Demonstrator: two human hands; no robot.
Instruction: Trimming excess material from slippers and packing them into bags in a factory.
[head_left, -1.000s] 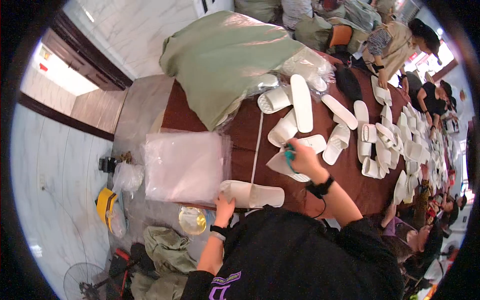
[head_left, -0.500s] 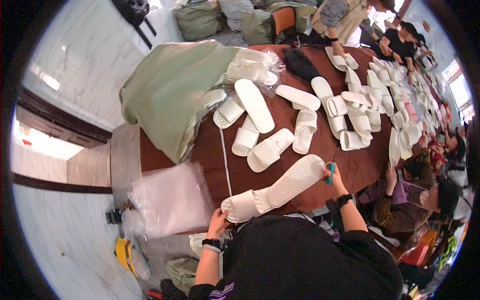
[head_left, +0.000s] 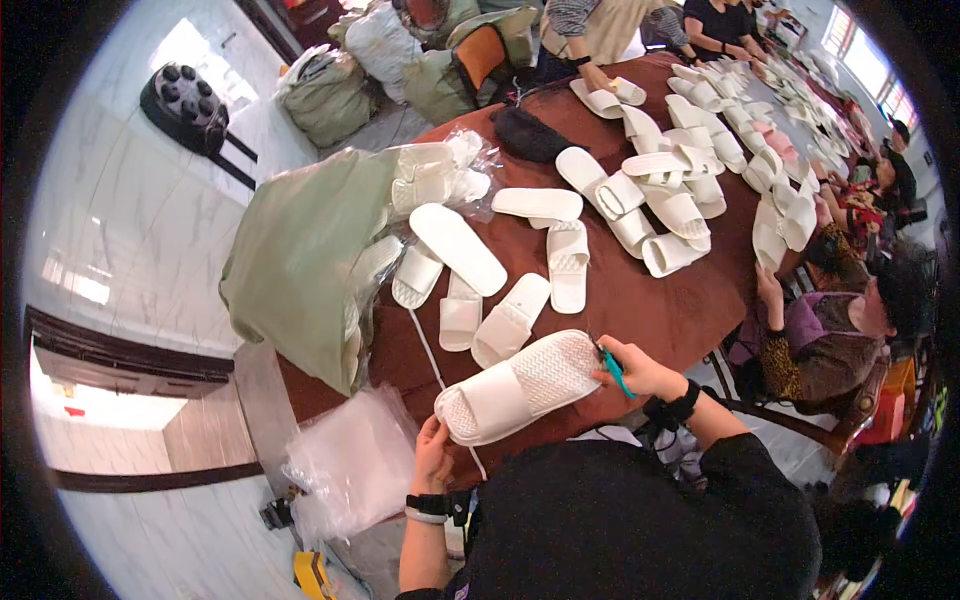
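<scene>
The two white, textured open-toe slippers (head_left: 500,402), spread end to end a moment ago, now seem stacked into one easily handled pair over the brown cloth-covered table (head_left: 665,325), left hand (head_left: 432,452) gripping their eight-o'clock end, right hand (head_left: 642,370) closed round a teal-handled cutting tool (head_left: 615,374) at their two-o'clock end.

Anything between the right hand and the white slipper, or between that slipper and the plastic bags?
Nothing visible separates the right hand from the white slipper: it touches the heel end while also holding teal-handled scissors. Toward the clear plastic bags, the left hand, gripping the toe end, stands between.
</scene>
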